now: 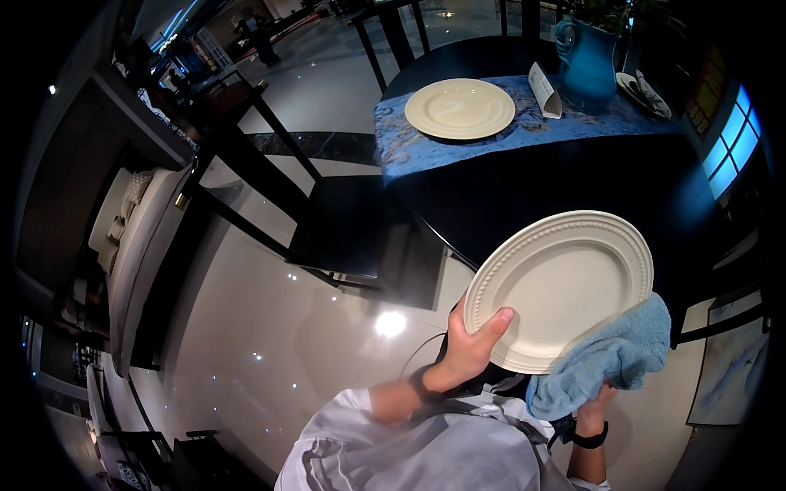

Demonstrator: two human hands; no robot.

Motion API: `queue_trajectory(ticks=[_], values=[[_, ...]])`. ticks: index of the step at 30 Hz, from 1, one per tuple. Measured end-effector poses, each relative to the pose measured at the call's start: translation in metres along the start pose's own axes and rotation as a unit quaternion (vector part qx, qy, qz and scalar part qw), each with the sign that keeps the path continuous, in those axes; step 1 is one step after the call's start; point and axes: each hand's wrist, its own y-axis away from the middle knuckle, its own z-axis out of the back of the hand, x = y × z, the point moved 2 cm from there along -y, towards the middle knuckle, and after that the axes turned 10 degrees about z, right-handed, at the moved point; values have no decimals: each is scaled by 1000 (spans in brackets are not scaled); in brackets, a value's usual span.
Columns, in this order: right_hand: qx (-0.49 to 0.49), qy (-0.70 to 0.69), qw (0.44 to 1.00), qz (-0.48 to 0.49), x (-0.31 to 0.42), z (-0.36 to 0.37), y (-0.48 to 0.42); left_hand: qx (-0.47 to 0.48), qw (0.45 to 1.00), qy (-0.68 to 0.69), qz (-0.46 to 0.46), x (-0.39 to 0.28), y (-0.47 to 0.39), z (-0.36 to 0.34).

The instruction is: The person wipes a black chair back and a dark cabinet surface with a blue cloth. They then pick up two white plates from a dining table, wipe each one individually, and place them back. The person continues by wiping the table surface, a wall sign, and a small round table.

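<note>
A cream plate with a beaded rim [565,288] is tilted up over the near edge of a dark table. My left hand [476,337] grips its lower left rim, the thumb lying on the face. At the plate's lower right, my right hand [599,399] holds a blue terry cloth [608,356] against the rim; the cloth hides most of its fingers. A second cream plate [460,109] lies flat on a blue patterned table runner [424,156] farther off.
On the dark table [552,178] stand a folded card [544,92] with writing and a blue ceramic pitcher [588,67] holding greenery. A dish [643,95] lies right of the pitcher. A black chair [344,221] stands at the table's left. Far back is a person [258,37].
</note>
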Motion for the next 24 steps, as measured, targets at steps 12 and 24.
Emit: queue_trajectory(ticks=[12, 24], values=[[18, -52, 996, -63, 0, 63, -9, 122, 981, -147, -28, -19, -2, 17], [295, -3, 949, 108, 90, 9, -104, 349, 869, -349, -47, -16, -8, 36]])
